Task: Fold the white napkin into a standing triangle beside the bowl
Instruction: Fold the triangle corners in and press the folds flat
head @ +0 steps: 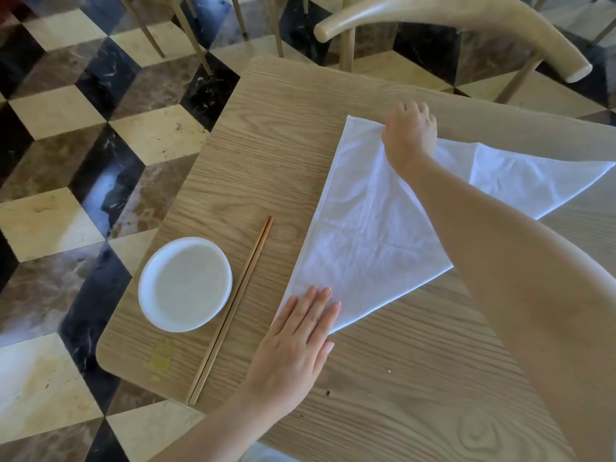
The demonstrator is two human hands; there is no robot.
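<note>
1. Two hands work the cloth. The left hand (296,331), nearest, lies flat with fingers spread and pressed together on the near corner of the white napkin (366,241), seemingly pinning that point so the fabric cannot slide.
2. Just left of it, a pair of chopsticks (233,308) lies on the tabletop (416,378), and beyond them the white bowl (185,283) sits near the edge, apart from the napkin; that is the spot the finished triangle should stand beside.
3. The napkin lies mostly flat in the middle of the tabletop, creased, already doubled into a rough triangle with one flap spreading off to the right.
4. Farthest out, the right hand (410,131) reaches across and pinches the far corner between thumb and fingers, probably to draw an edge taut or carry it over for the next fold.
5. Beyond stand a wooden chair (466,18) and a chequered floor (66,128). The fold looks at an early stage; nothing stands yet.
</note>
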